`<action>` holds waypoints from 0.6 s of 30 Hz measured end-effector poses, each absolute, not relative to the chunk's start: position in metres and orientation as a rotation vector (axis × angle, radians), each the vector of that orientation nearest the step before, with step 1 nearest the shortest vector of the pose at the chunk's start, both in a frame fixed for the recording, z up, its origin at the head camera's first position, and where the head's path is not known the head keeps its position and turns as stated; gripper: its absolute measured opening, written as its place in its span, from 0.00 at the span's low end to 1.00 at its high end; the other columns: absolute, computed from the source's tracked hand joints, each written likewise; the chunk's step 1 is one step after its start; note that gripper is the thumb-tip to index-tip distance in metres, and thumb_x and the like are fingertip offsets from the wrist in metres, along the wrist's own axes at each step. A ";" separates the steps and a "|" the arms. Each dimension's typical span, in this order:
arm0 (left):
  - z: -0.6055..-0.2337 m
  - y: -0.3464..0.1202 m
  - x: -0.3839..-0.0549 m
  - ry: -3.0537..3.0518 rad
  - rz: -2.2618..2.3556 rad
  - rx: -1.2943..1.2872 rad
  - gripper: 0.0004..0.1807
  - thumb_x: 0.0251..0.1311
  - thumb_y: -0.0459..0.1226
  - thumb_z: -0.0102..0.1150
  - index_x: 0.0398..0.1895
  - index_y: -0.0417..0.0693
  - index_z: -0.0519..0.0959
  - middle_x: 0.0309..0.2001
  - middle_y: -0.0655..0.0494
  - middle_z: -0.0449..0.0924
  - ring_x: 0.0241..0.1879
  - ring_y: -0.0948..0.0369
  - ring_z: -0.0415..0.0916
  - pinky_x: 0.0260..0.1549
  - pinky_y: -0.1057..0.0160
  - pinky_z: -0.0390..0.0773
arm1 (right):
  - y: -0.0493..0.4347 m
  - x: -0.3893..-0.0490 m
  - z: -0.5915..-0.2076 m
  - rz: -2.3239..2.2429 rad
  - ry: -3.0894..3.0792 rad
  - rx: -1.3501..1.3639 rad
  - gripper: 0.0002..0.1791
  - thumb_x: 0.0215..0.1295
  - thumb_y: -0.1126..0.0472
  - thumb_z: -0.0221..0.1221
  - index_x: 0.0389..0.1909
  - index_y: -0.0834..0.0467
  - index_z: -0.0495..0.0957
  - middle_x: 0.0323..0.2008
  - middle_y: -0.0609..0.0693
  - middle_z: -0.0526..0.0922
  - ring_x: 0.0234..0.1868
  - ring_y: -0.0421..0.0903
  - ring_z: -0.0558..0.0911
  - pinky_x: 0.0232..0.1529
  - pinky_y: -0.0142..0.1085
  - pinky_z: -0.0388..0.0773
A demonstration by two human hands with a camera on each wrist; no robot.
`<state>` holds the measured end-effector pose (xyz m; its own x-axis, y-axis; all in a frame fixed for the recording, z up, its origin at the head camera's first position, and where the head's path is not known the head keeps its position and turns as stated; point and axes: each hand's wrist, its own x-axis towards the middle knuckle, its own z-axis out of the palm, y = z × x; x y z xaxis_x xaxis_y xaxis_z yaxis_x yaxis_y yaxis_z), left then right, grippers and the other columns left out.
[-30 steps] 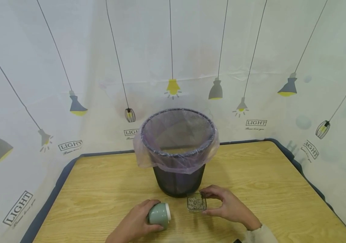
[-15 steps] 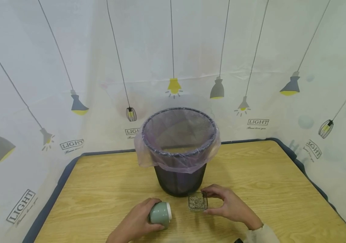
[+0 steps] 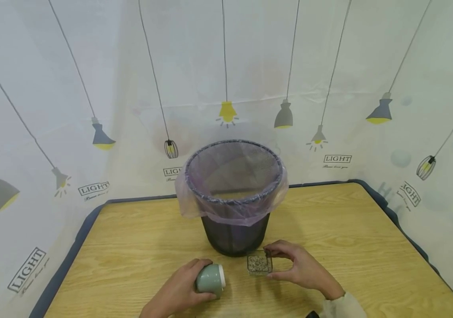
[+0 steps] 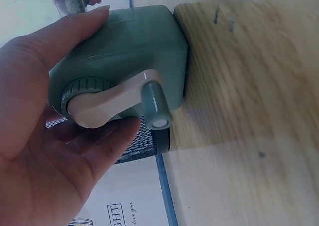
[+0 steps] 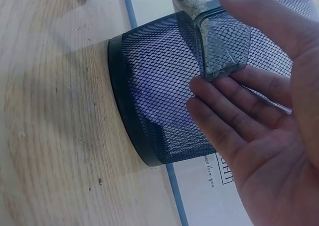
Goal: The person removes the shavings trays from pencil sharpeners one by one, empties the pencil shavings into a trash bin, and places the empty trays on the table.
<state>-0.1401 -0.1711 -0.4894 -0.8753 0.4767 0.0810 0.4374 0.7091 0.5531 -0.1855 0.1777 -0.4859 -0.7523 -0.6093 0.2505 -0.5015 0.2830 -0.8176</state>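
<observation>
My left hand (image 3: 180, 287) grips a green pencil sharpener (image 3: 209, 281) that lies low over the table. In the left wrist view the sharpener's pale crank (image 4: 112, 101) with its green knob faces the palm, the thumb lying along one side. To the right, my right hand (image 3: 302, 270) pinches a clear shavings drawer (image 3: 259, 263) between thumb and fingers. Grainy pale shavings (image 5: 192, 1) fill part of the drawer, which is held above the wood, separate from the sharpener. Just beyond the drawer stands a black mesh wastebasket (image 3: 234, 238).
A thin pinkish bag (image 3: 230, 215) lines the wastebasket and folds down over its rim. The wooden table (image 3: 131, 238) is bordered by a dark blue edge (image 3: 143, 200). Behind and at both sides hangs a white sheet (image 3: 258, 66) printed with lamps.
Both hands keep their holds and barely move; the head view shifts slightly.
</observation>
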 end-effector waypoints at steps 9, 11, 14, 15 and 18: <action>-0.489 -0.170 -0.140 2.813 0.896 0.740 0.40 0.50 0.56 0.74 0.62 0.46 0.72 0.56 0.51 0.77 0.45 0.61 0.78 0.38 0.64 0.80 | 0.179 -0.186 -0.487 -1.490 2.423 -1.092 0.29 0.60 0.52 0.70 0.61 0.57 0.75 0.54 0.50 0.80 0.54 0.48 0.81 0.56 0.45 0.80; -0.488 -0.170 -0.140 2.803 0.894 0.731 0.41 0.50 0.56 0.73 0.63 0.46 0.72 0.56 0.51 0.77 0.45 0.60 0.78 0.38 0.64 0.80 | 0.179 -0.187 -0.487 -1.491 2.426 -1.099 0.29 0.60 0.53 0.70 0.60 0.57 0.75 0.54 0.51 0.80 0.54 0.48 0.81 0.55 0.45 0.80; -0.488 -0.171 -0.141 2.797 0.884 0.718 0.42 0.50 0.58 0.72 0.64 0.46 0.71 0.56 0.50 0.76 0.45 0.60 0.78 0.39 0.63 0.80 | 0.180 -0.187 -0.487 -1.494 2.430 -1.102 0.29 0.60 0.53 0.70 0.60 0.57 0.75 0.54 0.51 0.80 0.53 0.48 0.82 0.55 0.41 0.81; -0.488 -0.171 -0.141 2.793 0.881 0.710 0.43 0.50 0.59 0.72 0.64 0.46 0.71 0.57 0.50 0.76 0.45 0.60 0.77 0.39 0.63 0.80 | 0.180 -0.187 -0.487 -1.496 2.430 -1.102 0.29 0.60 0.53 0.70 0.60 0.57 0.75 0.54 0.51 0.80 0.53 0.48 0.82 0.55 0.40 0.81; -0.486 -0.171 -0.142 2.768 0.891 0.675 0.44 0.51 0.63 0.68 0.65 0.46 0.71 0.58 0.50 0.76 0.45 0.62 0.77 0.37 0.64 0.79 | 0.180 -0.187 -0.488 -1.497 2.431 -1.102 0.29 0.60 0.54 0.70 0.61 0.57 0.75 0.54 0.51 0.80 0.53 0.48 0.82 0.55 0.36 0.80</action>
